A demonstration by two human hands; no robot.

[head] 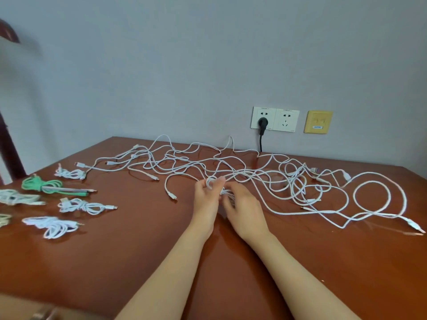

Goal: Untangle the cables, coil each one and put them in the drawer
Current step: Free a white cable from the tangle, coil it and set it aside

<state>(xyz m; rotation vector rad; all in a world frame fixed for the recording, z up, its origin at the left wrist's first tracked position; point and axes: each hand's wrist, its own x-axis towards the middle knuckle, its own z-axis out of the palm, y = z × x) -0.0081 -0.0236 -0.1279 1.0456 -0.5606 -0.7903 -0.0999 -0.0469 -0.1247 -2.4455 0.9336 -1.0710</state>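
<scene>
A tangle of white cables (254,174) spreads across the far half of the brown table (138,262). My left hand (205,202) pinches a small loop of white cable (210,182) at the near edge of the tangle. My right hand (245,209) is right beside it, fingers curled around the same cable strands. On the left lie several coiled cables: a green one (46,185) and white ones (80,206), (53,225), (69,174). No drawer is in view.
Wall sockets (275,118) with a black plug (263,123) sit behind the table, next to a yellow wall plate (317,122). A large open cable loop (372,197) lies at the right. A dark wooden chair back (9,146) stands at the left.
</scene>
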